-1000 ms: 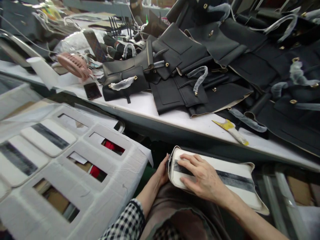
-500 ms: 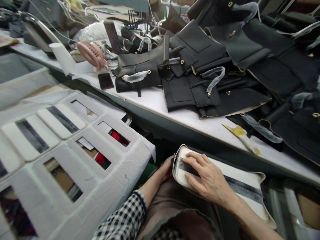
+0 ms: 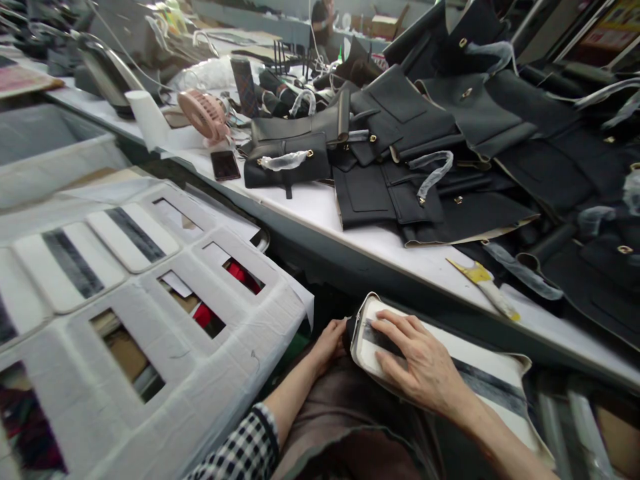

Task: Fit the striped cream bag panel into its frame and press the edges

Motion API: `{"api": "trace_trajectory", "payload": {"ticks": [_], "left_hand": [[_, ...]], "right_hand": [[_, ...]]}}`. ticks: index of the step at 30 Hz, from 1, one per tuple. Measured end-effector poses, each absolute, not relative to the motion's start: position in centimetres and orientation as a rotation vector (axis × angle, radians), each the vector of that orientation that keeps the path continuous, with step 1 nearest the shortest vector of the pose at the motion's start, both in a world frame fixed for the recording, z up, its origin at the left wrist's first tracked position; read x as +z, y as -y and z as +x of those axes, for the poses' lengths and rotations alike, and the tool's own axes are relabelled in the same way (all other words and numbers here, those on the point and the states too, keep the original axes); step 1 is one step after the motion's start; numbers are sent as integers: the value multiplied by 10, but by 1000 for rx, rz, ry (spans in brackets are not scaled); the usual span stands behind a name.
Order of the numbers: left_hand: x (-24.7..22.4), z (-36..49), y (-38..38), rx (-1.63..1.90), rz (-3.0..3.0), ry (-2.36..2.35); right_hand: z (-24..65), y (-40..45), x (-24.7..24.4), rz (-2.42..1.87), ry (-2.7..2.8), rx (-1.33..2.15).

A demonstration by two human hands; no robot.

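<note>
A long white panel with a dark strip down its middle, part of a bag piece, lies across my lap, its rounded end towards my left hand. My right hand rests on top of it, fingers and thumb spread and pressing on the white surface near that end. At the left tip, my left hand is closed around black material that joins the panel's rim. Its fingertips are partly hidden by the dark material.
Black leather bag parts with wrapped handles cover the table to the front. A yellow-and-white tool lies near its edge, and a phone and pink fan farther left. On my left stands a cloth-covered surface with cut-outs and white panels.
The view has tilted slightly upward and left. My left hand has shifted a little at the panel's end and shows more clearly. My right hand stays on the panel.
</note>
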State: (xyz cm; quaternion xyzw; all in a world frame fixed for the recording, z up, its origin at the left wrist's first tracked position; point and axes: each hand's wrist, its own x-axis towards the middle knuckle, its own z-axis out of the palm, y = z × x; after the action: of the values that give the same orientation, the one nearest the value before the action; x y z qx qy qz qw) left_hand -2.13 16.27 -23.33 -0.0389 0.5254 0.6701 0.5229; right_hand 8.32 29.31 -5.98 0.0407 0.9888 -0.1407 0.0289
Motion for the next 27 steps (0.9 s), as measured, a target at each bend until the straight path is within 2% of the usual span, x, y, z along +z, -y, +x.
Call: {"api": "trace_trajectory", "payload": {"ticks": [7, 19, 27], "left_hand": [[-206, -37, -139, 1545, 205, -1684], [-164, -36, -130, 1463, 558, -1328], [-168, -25, -118, 1501, 722, -1586]], "right_hand": [[84, -288, -62, 126, -3061, -407], [85, -290, -61, 118, -3076, -438], [85, -294, -63, 118, -3082, -466]]}}
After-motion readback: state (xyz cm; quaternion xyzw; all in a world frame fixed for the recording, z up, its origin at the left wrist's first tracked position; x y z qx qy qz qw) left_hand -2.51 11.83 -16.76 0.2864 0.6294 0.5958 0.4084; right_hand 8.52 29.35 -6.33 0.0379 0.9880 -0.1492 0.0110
